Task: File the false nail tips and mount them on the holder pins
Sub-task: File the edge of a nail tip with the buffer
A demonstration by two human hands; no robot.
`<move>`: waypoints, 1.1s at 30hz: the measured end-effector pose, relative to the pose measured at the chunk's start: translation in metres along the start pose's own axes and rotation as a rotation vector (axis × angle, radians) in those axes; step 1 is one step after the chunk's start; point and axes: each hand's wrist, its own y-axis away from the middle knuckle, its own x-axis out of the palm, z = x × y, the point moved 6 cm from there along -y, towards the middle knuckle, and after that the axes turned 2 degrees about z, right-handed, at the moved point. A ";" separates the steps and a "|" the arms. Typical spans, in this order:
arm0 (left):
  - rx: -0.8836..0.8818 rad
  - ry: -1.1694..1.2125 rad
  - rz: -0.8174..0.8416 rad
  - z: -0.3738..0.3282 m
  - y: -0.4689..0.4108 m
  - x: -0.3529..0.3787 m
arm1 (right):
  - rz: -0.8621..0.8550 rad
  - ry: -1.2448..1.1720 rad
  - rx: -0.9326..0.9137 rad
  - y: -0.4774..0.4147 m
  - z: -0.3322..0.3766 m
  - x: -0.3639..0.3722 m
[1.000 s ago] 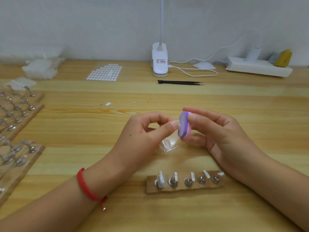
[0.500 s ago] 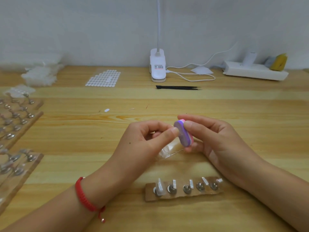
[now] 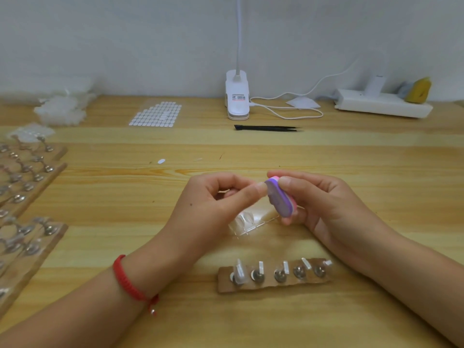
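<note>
We saw the left hand [image 3: 213, 204], a red cord bracelet [image 3: 128, 280] on its wrist, with its fingers curled and the thumb and forefinger pinched on a small clear nail tip [image 3: 264, 188]. It was barely visible and pressed against the upper end of the file block [image 3: 280, 199]. The right hand [image 3: 326, 204] gripped that purple-and-pink block, forefinger on its top and thumb beneath, holding it tilted above the wooden table [image 3: 351, 159]. Under both hands lay a clear strip of tips [image 3: 251, 222]. Nearer to us lay the holder strip [image 3: 273, 282], a brown piece with five metal pins in a row. The leftmost pin carried a mounted tip [image 3: 238, 272], and small white tabs stood on the others. At the left edge we noted more holder boards [image 3: 25, 177]. Farther back were a sheet of white tabs [image 3: 157, 114], black tweezers [image 3: 268, 128], a white power strip [image 3: 381, 106] and a white lamp clip [image 3: 237, 96]. The clip's printed label [image 3: 238, 97] had dark text over a red line, too small for us to read.
</note>
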 end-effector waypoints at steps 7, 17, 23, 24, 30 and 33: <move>0.024 0.001 -0.012 -0.003 0.000 0.000 | 0.002 -0.008 0.019 -0.001 0.000 0.001; 0.033 0.086 -0.090 -0.005 -0.001 -0.006 | -0.024 -0.135 0.026 -0.003 -0.002 -0.007; 0.035 0.035 -0.025 -0.003 -0.002 -0.003 | 0.021 -0.080 0.011 -0.002 -0.001 -0.001; 0.027 0.018 0.003 -0.003 -0.002 -0.002 | 0.004 -0.101 0.008 -0.002 -0.001 -0.003; 0.021 0.096 -0.079 -0.002 -0.002 -0.007 | 0.021 -0.064 -0.005 -0.002 -0.002 0.001; 0.017 0.066 -0.008 -0.003 -0.001 -0.001 | -0.020 -0.115 -0.012 -0.003 -0.001 -0.005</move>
